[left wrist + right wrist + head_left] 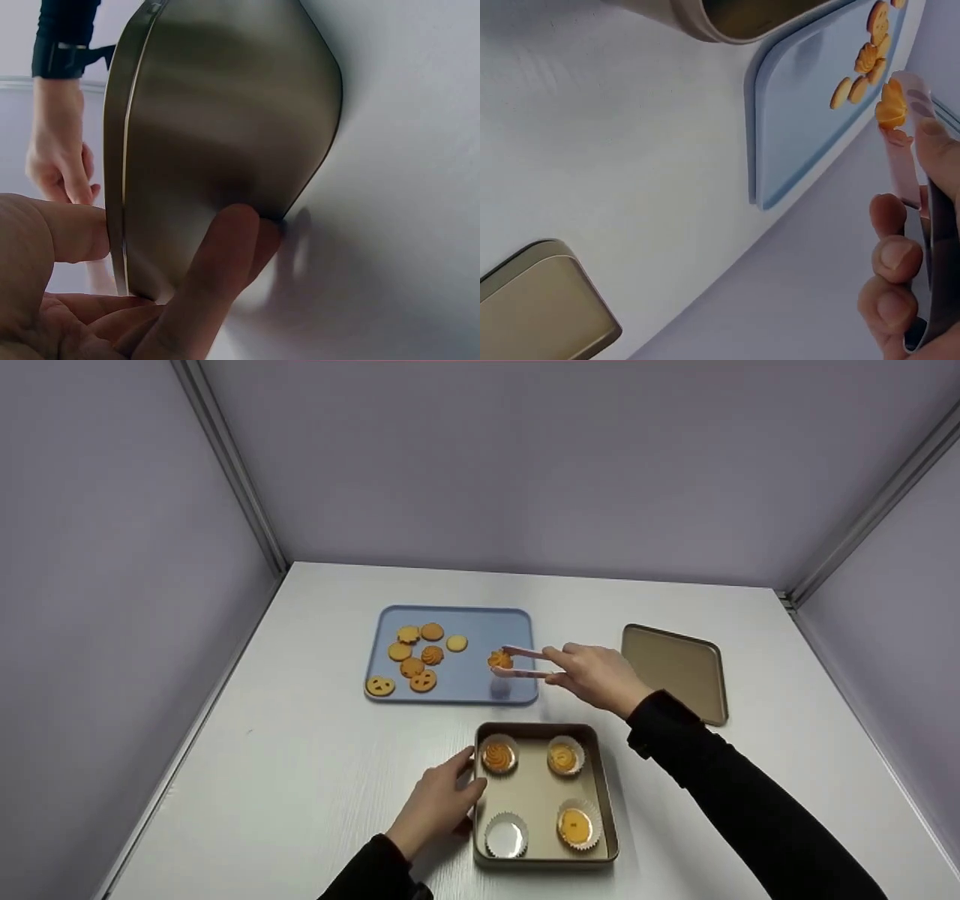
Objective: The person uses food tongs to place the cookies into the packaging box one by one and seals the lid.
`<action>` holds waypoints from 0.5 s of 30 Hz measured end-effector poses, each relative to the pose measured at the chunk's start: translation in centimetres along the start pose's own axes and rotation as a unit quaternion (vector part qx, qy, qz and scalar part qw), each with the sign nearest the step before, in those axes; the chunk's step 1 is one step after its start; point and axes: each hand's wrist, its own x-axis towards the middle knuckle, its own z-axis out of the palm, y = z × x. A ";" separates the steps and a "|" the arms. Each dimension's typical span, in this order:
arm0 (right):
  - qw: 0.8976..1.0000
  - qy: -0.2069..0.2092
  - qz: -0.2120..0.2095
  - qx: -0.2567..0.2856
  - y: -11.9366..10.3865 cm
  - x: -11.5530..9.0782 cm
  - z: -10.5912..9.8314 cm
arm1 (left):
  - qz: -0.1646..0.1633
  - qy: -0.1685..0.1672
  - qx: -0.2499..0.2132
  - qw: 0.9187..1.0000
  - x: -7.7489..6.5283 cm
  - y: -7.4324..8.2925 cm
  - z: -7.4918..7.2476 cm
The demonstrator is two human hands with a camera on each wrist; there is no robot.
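My right hand grips a pair of tongs, with pink tips and a dark metal body in the right wrist view. Between the tips is a golden swirled cookie, held above the right part of the blue tray. With thumb at the rim and fingers against the outer wall, my left hand holds the left side of a gold-brown tin. Inside it stand paper cups: a swirled cookie back left, pale cookies on the right, and a bare paper cup front left.
Several cookies, round, flower-shaped, swirled and with cut-out holes, lie on the blue tray's left half. A gold-brown tin lid rests on the white table at the right. Grey panels surround the table at the back and sides.
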 end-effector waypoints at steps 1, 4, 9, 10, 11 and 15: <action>1.000 0.009 -0.004 0.001 0.0 -0.3 -0.1 | 0.000 0.000 0.000 1.000 0.0 0.0 0.0; 0.999 0.037 -0.019 -0.004 -0.2 -1.1 -0.6 | -0.001 0.000 0.000 1.000 0.1 0.0 0.1; 0.995 0.088 -0.054 -0.017 -0.7 -2.4 -1.4 | -0.004 -0.001 -0.003 1.000 0.1 -0.1 0.1; 0.993 0.097 -0.062 -0.018 -0.9 -2.7 -1.5 | -0.005 -0.001 -0.004 1.000 0.2 -0.1 0.1; 0.992 0.106 -0.068 -0.019 -1.0 -3.0 -1.7 | -0.004 -0.001 -0.003 1.000 0.2 -0.1 0.1; 0.987 0.131 -0.088 -0.022 -1.6 -4.0 -2.5 | -0.002 -0.001 -0.003 1.000 0.1 0.1 0.1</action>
